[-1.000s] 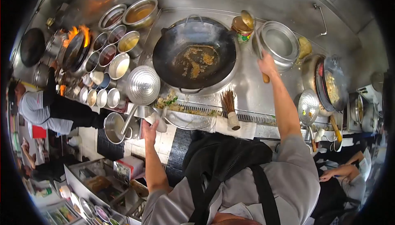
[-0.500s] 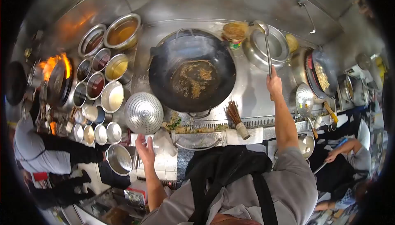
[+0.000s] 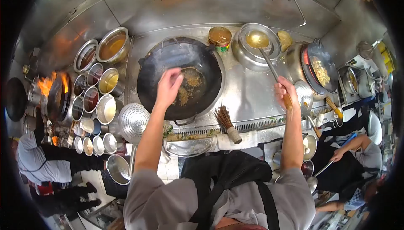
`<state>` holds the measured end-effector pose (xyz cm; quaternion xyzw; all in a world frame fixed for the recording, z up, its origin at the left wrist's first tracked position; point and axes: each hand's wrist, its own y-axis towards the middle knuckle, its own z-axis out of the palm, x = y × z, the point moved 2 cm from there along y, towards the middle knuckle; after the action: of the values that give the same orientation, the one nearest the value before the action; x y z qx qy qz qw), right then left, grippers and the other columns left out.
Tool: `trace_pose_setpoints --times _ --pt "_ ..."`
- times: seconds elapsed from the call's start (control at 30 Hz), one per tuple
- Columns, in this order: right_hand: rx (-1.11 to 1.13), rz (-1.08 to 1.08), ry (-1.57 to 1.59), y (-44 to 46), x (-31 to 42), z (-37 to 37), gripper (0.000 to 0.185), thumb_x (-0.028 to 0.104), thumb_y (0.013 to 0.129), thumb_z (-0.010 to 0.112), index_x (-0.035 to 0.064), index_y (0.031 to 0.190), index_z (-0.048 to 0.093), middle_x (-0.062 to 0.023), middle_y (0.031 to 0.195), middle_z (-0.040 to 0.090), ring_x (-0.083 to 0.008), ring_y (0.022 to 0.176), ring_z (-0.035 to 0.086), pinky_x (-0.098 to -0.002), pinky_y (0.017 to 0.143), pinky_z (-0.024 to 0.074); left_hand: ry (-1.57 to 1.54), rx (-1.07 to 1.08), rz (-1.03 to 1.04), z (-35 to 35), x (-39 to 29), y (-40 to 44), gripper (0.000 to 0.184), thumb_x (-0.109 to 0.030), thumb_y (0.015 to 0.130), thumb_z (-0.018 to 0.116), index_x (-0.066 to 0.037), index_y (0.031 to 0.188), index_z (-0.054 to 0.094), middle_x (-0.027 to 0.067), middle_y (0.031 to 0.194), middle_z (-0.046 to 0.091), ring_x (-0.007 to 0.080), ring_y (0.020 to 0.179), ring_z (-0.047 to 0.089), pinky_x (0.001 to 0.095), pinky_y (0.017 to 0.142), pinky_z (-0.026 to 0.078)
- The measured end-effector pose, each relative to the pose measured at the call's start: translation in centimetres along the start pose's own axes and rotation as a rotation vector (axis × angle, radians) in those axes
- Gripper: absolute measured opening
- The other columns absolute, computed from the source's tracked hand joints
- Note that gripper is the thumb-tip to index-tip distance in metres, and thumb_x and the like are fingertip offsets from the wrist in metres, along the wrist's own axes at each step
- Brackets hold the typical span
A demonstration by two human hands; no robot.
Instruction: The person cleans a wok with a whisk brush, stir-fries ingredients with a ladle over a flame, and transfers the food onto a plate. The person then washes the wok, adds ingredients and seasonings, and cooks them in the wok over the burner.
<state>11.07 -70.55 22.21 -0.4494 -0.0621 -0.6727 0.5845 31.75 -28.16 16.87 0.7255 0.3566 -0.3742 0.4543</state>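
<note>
My right hand (image 3: 286, 92) is closed around the wooden handle of a ladle (image 3: 269, 61). Its bowl, with yellowish liquid in it, is at the mouth of a round metal pot (image 3: 248, 59) behind the stove top. Over the large black wok (image 3: 147, 87) hangs my left hand (image 3: 169, 86), its fingers curled together; whether anything is between them is hidden. Browned bits of food (image 3: 184, 96) lie in the bottom of the wok. A perforated skimmer (image 3: 134, 122) rests left of my left forearm.
Several metal containers of sauces and seasonings (image 3: 107, 108) stand at the left, beyond them a flaming wok (image 3: 59, 95). A bamboo brush (image 3: 227, 124) lies at the front edge. A tin (image 3: 219, 36) stands behind. A co-worker's hand (image 3: 336, 155) is at the right.
My left hand has moved from beside the skimmer up over the wok. The ladle in my right hand has tipped into the pot's mouth and now holds liquid. The view has shifted slightly.
</note>
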Motion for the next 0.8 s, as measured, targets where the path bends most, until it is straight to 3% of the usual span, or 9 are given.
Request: trace_pose_setpoints --times 0.13,0.2,0.27,0.37,0.5,0.57,0.63,0.73,0.8 --pt "0.105 0.028 -0.184 -6.1 1.8 2.7 0.035 0.012 0.100 0.058 0.0036 0.133 0.049 -0.0025 0.075 0.053 -0.0051 0.043 0.042 -0.0218 0.035 0.0363 0.059 0.035 -0.091 9.3 5.8 6.4 0.035 -0.019 0.090 0.077 0.001 0.115 0.064 0.0132 0.108 0.067 0.0200 0.096 0.067 0.0340 0.084 0.057" --pt "0.125 0.019 -0.297 -7.1 1.3 2.4 0.045 0.011 0.099 0.060 0.0022 0.140 0.045 -0.0046 0.075 0.055 -0.0066 0.042 0.043 -0.0225 0.034 0.0360 -0.058 -0.085 -0.385 13.8 6.4 8.2 0.039 -0.022 0.091 0.077 0.002 0.118 0.062 0.0138 0.107 0.067 0.0183 0.098 0.067 0.0338 0.089 0.056" --pt "0.139 0.010 -0.384 -7.4 0.3 1.6 0.054 0.008 0.097 0.061 0.0019 0.146 0.042 -0.0071 0.075 0.057 -0.0085 0.041 0.045 -0.0233 0.033 0.0355 -0.283 0.018 -0.537 16.6 6.9 9.7 0.043 -0.021 0.091 0.075 0.003 0.122 0.058 0.0149 0.104 0.068 0.0199 0.097 0.067 0.0361 0.090 0.056" --pt "0.106 -0.117 -0.654 -5.2 -0.7 -0.6 0.059 0.005 0.096 0.061 0.0022 0.152 0.043 -0.0048 0.068 0.058 -0.0093 0.042 0.049 -0.0247 0.037 0.0367 -0.153 0.207 -0.690 16.2 3.1 9.3 0.050 -0.015 0.091 0.071 0.003 0.134 0.052 0.0165 0.113 0.069 0.0210 0.101 0.067 0.0379 0.093 0.055" --pt "-0.069 -0.411 -1.238 0.7 -0.7 -4.7 0.061 0.008 0.094 0.063 0.0056 0.153 0.045 -0.0101 0.067 0.063 -0.0162 0.050 0.060 -0.0331 0.049 0.0491 0.424 0.303 -0.013 11.4 4.2 3.3 0.052 -0.010 0.089 0.062 0.001 0.139 0.051 0.0226 0.122 0.067 0.0416 0.112 0.064 0.0443 0.101 0.050" --pt "-0.172 -0.556 -1.476 4.8 -0.2 -6.9 0.063 0.009 0.092 0.064 0.0071 0.152 0.046 -0.0151 0.069 0.066 -0.0219 0.055 0.066 -0.0387 0.055 0.0537 0.508 0.078 0.066 7.7 2.1 -1.8 0.044 -0.013 0.091 0.063 -0.001 0.132 0.055 0.0206 0.113 0.069 0.0417 0.108 0.064 0.0470 0.094 0.052" --pt "-0.245 -0.919 -1.716 11.8 -0.1 -12.3 0.056 0.012 0.090 0.063 0.0057 0.145 0.053 -0.0186 0.072 0.068 -0.0280 0.065 0.072 -0.0446 0.059 0.0553 0.605 0.088 -0.221 6.3 0.2 -7.7 0.030 -0.017 0.092 0.064 -0.003 0.118 0.059 0.0165 0.102 0.069 0.0388 0.099 0.066 0.0480 0.087 0.052" --pt "-0.167 -0.452 -1.487 16.4 2.4 -11.8 0.029 0.013 0.093 0.062 0.0014 0.120 0.065 -0.0115 0.068 0.066 -0.0209 0.060 0.067 -0.0382 0.052 0.0529 1.006 0.106 -0.211 7.5 -0.5 -14.6 0.019 -0.029 0.095 0.064 -0.010 0.091 0.062 0.0114 0.085 0.065 0.0326 0.087 0.066 0.0475 0.078 0.051" --pt "-0.040 -0.064 -0.755 18.9 4.2 -12.7 0.011 0.014 0.095 0.061 0.0050 0.100 0.062 -0.0045 0.064 0.060 -0.0149 0.054 0.060 -0.0313 0.047 0.0487 1.040 -0.031 -0.186 7.0 1.5 -15.2 0.020 -0.029 0.096 0.063 -0.010 0.088 0.062 0.0091 0.085 0.065 0.0310 0.088 0.067 0.0464 0.078 0.051"
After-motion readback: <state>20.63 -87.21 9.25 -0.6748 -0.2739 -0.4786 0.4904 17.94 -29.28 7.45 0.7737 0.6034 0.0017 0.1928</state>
